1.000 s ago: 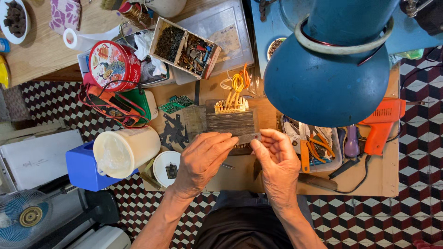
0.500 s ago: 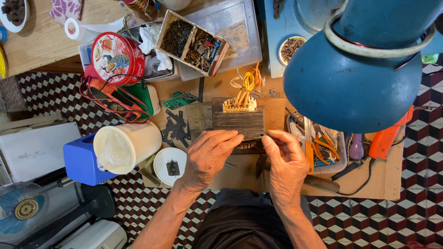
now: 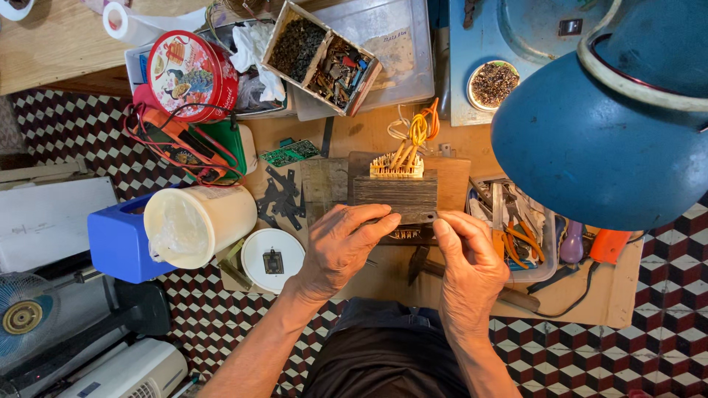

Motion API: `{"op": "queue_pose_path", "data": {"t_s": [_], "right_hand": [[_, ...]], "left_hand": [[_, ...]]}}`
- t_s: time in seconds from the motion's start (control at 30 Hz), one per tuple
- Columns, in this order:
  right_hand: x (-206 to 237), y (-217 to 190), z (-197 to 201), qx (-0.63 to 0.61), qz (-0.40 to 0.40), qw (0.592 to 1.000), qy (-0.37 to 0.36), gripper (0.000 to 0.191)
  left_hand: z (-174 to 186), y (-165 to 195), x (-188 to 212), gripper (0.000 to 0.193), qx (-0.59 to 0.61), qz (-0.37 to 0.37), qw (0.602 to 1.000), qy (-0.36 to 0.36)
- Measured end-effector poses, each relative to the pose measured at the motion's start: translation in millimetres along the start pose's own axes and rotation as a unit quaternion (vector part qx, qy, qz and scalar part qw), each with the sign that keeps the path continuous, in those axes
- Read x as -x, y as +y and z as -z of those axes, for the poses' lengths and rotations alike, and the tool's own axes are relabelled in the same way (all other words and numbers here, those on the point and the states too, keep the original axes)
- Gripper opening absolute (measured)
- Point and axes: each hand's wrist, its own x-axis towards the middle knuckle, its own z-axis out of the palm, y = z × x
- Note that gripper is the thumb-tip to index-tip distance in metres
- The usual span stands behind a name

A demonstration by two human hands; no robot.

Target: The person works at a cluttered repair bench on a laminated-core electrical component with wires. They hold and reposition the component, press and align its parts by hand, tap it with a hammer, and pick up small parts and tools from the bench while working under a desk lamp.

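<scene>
The transformer, a dark laminated block with a pale terminal strip and orange and white leads on its far side, sits near the middle of the table, on a wooden board. Its long axis runs from nine to three o'clock, and its wired end points toward twelve.

The left hand lies over the block's near edge at about seven o'clock of it, fingers curled together and pressing on the laminations. The right hand meets the near right corner at about four o'clock, thumb and forefinger pinched shut on the edge of a thin plate there; whether the plate is free of the stack cannot be told.

To work this well, the left hand would best keep the stack flat and steady while the right draws or pushes the plate straight along the lamination plane, without twisting, so the thin steel does not bend or snag the winding.

Loose dark plates lie at nine o'clock of the block, a tray of pliers at three, and a blue lamp shade hangs at one o'clock.
</scene>
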Motion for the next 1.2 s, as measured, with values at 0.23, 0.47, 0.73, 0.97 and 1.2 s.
{"op": "queue_pose_path", "data": {"t_s": [0.23,0.47,0.73,0.97,1.2], "right_hand": [[-2.3,6.2,-2.7,-0.057,-0.003,0.998,0.004,0.009],[-4.3,8.2,-2.8,-0.053,0.001,0.999,-0.003,0.008],[-6.0,9.5,-2.8,-0.041,0.001,0.999,-0.005,0.009],[-7.0,9.8,-1.6,-0.048,-0.003,0.999,-0.012,0.009],[-7.2,10.1,-1.6,-0.060,-0.013,0.998,-0.013,0.010]], "left_hand": [[-0.4,-3.9,-0.2,0.037,-0.012,-0.009,1.000,0.005],[-0.4,-7.4,-1.4,0.038,-0.009,-0.018,1.000,0.006],[-2.5,-8.2,-1.9,0.032,-0.011,-0.011,1.000,0.002],[-2.5,-8.0,-3.1,0.030,-0.008,-0.012,1.000,0.004],[2.5,-5.9,-8.2,0.029,0.002,-0.005,1.000,-0.013]]}}
